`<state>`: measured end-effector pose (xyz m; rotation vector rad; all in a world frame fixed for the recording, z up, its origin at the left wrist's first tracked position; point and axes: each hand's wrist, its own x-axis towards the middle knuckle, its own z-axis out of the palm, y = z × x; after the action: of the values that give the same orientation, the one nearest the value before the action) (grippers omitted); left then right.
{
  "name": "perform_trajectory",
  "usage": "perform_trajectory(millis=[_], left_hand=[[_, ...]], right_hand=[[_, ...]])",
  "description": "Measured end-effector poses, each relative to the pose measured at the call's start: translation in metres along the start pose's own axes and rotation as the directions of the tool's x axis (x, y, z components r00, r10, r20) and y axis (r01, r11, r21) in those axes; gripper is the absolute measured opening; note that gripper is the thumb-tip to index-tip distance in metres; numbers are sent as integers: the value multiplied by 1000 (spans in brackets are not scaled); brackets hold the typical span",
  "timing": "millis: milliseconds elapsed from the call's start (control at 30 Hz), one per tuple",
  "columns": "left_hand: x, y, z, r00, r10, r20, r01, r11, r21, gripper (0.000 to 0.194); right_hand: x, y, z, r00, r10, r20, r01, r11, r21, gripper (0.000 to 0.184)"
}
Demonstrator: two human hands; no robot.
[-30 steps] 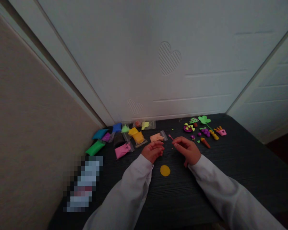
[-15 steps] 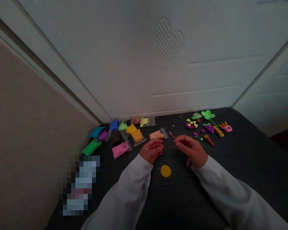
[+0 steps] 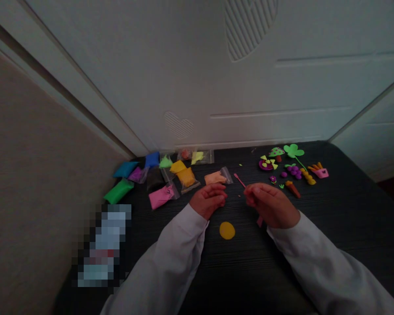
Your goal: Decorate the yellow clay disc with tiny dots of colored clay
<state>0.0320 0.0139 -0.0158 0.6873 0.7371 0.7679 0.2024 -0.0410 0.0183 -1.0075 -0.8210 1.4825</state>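
My left hand rests on the dark table with its fingers curled in; I cannot make out anything in them. My right hand is closed round a thin pink tool, whose tip sticks out to the upper left and whose other end shows below the palm. A flat yellow clay disc lies on the table just in front of both hands, touching neither. A small bag of orange clay lies right behind my left hand.
Several bags of coloured clay lie at the back left. Small finished clay figures sit at the back right. A white panelled wall rises behind the table. A blurred packet lies at the left edge.
The view has tilted downward, so everything sits higher in the picture. My right hand has shifted slightly right with the pink tool. My left hand has hardly moved.
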Motion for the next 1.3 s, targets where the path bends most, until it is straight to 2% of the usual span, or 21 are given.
perform_trajectory(millis=[267, 500, 700, 1033, 1300], left_hand=[[1, 1, -2, 999, -52, -11, 52, 998, -21, 28], [0, 2, 1, 998, -57, -32, 56, 998, -16, 32], [-1, 4, 1, 995, -93, -39, 92, 995, -30, 24], [-4, 8, 2, 997, -58, 47, 59, 998, -32, 18], [-4, 8, -1, 993, -61, 98, 67, 996, -58, 14]], right_hand=[[-5, -5, 3, 989, 91, 115, -113, 972, 205, 12], [-3, -5, 4, 988, 145, 53, -154, 952, 263, 10], [0, -4, 1, 985, 173, 17, -172, 950, 261, 10], [0, -4, 0, 984, 168, 51, -176, 955, 239, 8], [4, 7, 0, 952, 306, -8, -302, 944, 136, 13]])
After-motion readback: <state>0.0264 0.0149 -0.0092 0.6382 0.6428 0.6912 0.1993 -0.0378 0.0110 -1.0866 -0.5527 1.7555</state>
